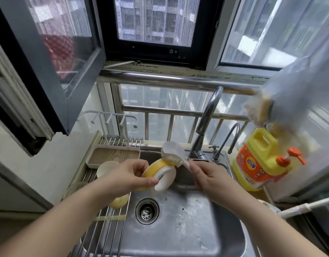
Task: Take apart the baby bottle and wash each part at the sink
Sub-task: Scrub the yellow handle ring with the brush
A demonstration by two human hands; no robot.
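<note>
Both hands work above the sink (178, 229): the left hand (128, 176) grips the yellow collar (150, 170), with its white handle loop (165, 179), between thumb and curled fingers, while the right hand (209, 179) pinches the thin handle of a white brush (172, 151) whose bristled head rests on the collar's upper edge. The collar is thus held between the hands, over the basin and just in front of the tap (206, 119), from which no water can be seen running. Disassembly appears complete, since the collar is separate from the other parts. To the left of the left hand, on the wire rack (104, 229), lie a pale cap (107, 168), a clear piece that is probably the bottle (76, 190), largely hidden by the forearm, and a small yellow part (120, 201) just under the wrist; whether these have been washed cannot be told, though their place on the rack suggests it. Scrubbing of the collar seems to be the step in hand; rinsing it and setting it on the rack remain. Beyond the right hand stands a yellow soap jug (260, 156).
</note>
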